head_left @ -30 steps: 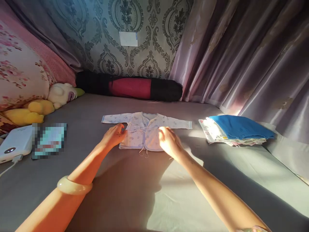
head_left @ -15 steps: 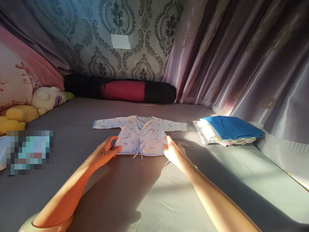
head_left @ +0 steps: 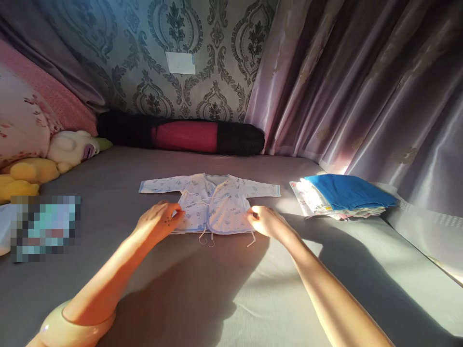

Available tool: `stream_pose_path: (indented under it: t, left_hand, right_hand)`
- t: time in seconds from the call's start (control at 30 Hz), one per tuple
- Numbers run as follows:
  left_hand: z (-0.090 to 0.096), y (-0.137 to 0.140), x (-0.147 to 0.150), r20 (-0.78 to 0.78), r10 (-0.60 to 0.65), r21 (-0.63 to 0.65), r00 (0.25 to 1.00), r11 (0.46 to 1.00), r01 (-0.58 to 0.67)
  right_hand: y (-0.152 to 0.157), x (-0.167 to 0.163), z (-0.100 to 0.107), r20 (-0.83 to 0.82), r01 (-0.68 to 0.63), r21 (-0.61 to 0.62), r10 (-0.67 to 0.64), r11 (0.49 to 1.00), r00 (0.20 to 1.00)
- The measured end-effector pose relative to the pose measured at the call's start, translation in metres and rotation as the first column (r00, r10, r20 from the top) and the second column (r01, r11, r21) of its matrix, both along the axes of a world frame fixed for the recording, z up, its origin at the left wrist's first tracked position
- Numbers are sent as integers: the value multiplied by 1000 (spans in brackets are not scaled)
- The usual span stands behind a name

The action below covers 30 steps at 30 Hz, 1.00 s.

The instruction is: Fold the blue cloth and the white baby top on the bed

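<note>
A white long-sleeved baby shirt [head_left: 227, 207] with small blue prints, pale blue trim and thin ties lies flat on the grey sheet, sleeves spread to both sides. At its left side edge my left hand [head_left: 157, 222] has thumb and forefinger bent together in a pinch on the cloth. Opposite it, my right hand [head_left: 273, 224] pinches the right side edge, its other fingers curled under and partly hidden. Loose ties hang from the shirt's lower hem onto the sheet.
Right of the shirt is a stack of folded clothes with a blue cloth [head_left: 349, 190] on top. A black and red roll [head_left: 184, 136] lies along the patterned wall. Plush toys [head_left: 34, 169] and a blurred-out packet [head_left: 48, 229] are at left. Curtains [head_left: 347, 86] hang at right.
Both hands have shifted slightly at the shirt's side edges, the right one moving a little outward with its fingers more curled. A tie by the right hem now shows more. The shirt stays in place.
</note>
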<state>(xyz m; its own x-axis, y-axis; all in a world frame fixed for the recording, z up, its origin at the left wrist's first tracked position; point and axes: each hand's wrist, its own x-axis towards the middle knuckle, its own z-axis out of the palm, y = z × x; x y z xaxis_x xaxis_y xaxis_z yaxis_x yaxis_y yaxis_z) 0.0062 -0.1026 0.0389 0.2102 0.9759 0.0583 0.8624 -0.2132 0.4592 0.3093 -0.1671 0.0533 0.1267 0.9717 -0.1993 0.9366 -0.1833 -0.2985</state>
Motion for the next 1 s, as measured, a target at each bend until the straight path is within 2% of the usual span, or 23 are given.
stream_pose_path:
  t: [0.1,0.17,0.23,0.3,0.4,0.5,0.6,0.7,0.83,0.93,1.0]
  left_hand:
    - [3,7,29,-133,-173,97,976,978,186]
    - [-3,12,54,-129,-338,154,932,922,356]
    - [-15,14,77,-124,-441,191,889,868,458]
    - [-29,15,95,-157,-444,225,882,854,470]
    - [-45,14,106,-234,-390,209,891,875,438]
    - [-50,13,105,-312,-372,151,874,889,432]
    - [-47,11,104,-369,-367,109,854,895,432]
    - [-41,12,108,-401,-349,89,847,906,415]
    - [-30,20,121,-383,-348,128,856,898,422]
    - [-24,28,138,-288,-423,205,859,849,487]
    - [-22,31,151,-213,-497,216,841,816,537]
  right_hand:
    - [9,-3,4,120,3,149,-21,989,993]
    - [15,-13,-2,156,-90,254,51,963,986]
    - [22,-25,-13,170,-218,294,174,931,970]
    - [29,-34,-27,193,-294,298,244,908,950]
    - [36,-39,-47,197,-264,265,216,927,956]
    - [39,-38,-60,186,-229,259,184,938,965]
    - [39,-38,-65,186,-222,280,175,934,967]
    - [42,-33,-59,163,-236,281,196,930,967]
    - [58,-7,-37,61,-302,270,297,914,953]
    - [72,20,-23,42,-176,321,171,931,984]
    - [79,33,-19,41,-125,301,119,945,992]
